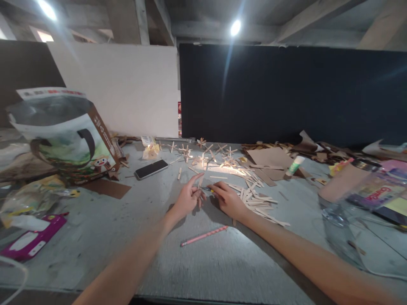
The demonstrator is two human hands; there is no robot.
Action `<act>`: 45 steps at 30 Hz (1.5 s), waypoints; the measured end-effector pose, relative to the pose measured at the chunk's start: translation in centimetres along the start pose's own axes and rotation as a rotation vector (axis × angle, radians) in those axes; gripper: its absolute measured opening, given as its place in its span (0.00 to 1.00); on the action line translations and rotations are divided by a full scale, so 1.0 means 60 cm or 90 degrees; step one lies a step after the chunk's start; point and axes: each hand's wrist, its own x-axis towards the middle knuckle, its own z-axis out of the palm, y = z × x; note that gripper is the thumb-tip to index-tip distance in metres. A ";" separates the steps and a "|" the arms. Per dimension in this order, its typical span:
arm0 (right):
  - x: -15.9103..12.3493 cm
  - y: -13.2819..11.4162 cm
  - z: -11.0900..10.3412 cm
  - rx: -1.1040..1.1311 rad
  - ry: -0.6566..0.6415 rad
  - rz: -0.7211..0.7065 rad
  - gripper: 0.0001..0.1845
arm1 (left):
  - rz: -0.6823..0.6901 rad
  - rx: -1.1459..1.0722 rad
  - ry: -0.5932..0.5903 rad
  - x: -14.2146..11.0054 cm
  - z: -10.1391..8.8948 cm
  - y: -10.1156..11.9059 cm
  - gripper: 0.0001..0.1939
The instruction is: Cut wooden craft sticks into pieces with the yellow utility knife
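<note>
My left hand (188,198) is over the middle of the table, its index finger stretched forward and its other fingers curled round a short wooden stick (200,182). Close by on the right, my right hand (228,200) grips a small utility knife (208,189) with a bit of yellow showing. Its thin dark tip points left and meets the stick by my left fingers; the exact contact is too small to make out. Loose flat wooden sticks (254,199) lie in a heap beside my right hand. Beyond both hands stand several crossed-stick pieces (208,154).
A pink striped pencil (204,236) lies nearest me. Left are a black phone (151,169), a large printed bag (70,144) and a purple pack (34,239). On the right are a glue stick (294,166), cardboard (270,159), a bottle (348,180) and a clear plastic container (340,233).
</note>
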 end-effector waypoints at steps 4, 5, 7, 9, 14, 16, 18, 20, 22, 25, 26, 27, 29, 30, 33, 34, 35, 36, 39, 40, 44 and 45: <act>0.000 0.000 0.000 -0.011 0.006 -0.003 0.26 | 0.002 0.002 -0.001 0.000 0.000 0.000 0.38; 0.000 -0.001 -0.001 -0.015 0.006 -0.002 0.26 | 0.003 0.003 -0.002 -0.001 -0.001 0.000 0.38; 0.000 -0.002 -0.001 -0.018 0.003 0.000 0.26 | 0.003 0.003 -0.001 -0.001 -0.001 0.001 0.38; 0.001 -0.003 -0.001 -0.017 -0.003 0.002 0.27 | 0.000 0.002 0.001 -0.002 -0.001 0.002 0.37; 0.002 -0.002 -0.002 -0.014 -0.004 0.001 0.27 | 0.004 0.000 0.000 -0.002 0.000 0.003 0.37; 0.002 -0.002 -0.002 -0.015 -0.005 0.000 0.27 | 0.006 0.001 0.000 -0.002 0.000 0.003 0.37; 0.002 -0.001 -0.003 -0.017 -0.005 -0.001 0.27 | 0.005 0.002 0.002 -0.002 0.000 0.003 0.38; 0.002 -0.001 -0.003 -0.016 -0.001 -0.001 0.27 | 0.006 0.002 0.003 -0.002 -0.001 0.003 0.37; 0.002 -0.002 -0.003 -0.014 0.003 0.001 0.26 | 0.008 0.001 0.004 -0.003 -0.001 0.003 0.37; 0.002 -0.003 -0.002 -0.007 0.007 0.001 0.26 | 0.010 0.001 0.003 -0.002 -0.001 0.003 0.36; 0.002 -0.002 -0.001 -0.004 0.008 0.001 0.25 | 0.011 0.001 0.004 -0.002 -0.001 0.003 0.37; 0.002 -0.002 0.000 -0.001 0.009 0.002 0.25 | 0.011 0.001 0.004 -0.002 -0.001 0.003 0.37; 0.001 -0.001 0.001 0.004 0.007 0.006 0.25 | 0.008 0.000 0.004 -0.001 -0.001 0.002 0.37; 0.001 -0.001 0.002 0.005 0.003 0.007 0.25 | 0.007 -0.001 0.004 -0.001 0.000 0.002 0.37; 0.000 0.001 0.003 0.001 -0.005 0.003 0.26 | -0.001 0.001 0.000 -0.002 0.000 0.001 0.36; 0.000 0.001 0.003 -0.002 -0.006 0.002 0.26 | -0.002 0.004 -0.002 -0.002 0.000 0.001 0.37; 0.000 0.001 0.003 -0.005 -0.008 0.000 0.26 | -0.004 0.007 -0.004 -0.002 -0.001 0.001 0.37; 0.000 0.001 0.003 -0.007 -0.010 0.001 0.26 | -0.003 0.010 -0.004 -0.002 -0.001 0.001 0.37; 0.001 0.001 0.002 -0.010 -0.014 0.005 0.28 | 0.004 0.017 -0.007 -0.002 -0.002 0.000 0.37; 0.001 0.000 0.002 -0.008 -0.014 0.005 0.28 | 0.008 0.017 -0.006 -0.002 -0.002 0.000 0.37; 0.001 0.000 0.002 -0.004 -0.010 0.000 0.27 | 0.014 0.008 -0.001 0.000 -0.002 -0.005 0.41; 0.002 0.000 0.002 -0.005 -0.009 0.000 0.27 | 0.015 0.005 0.002 0.000 -0.002 -0.006 0.42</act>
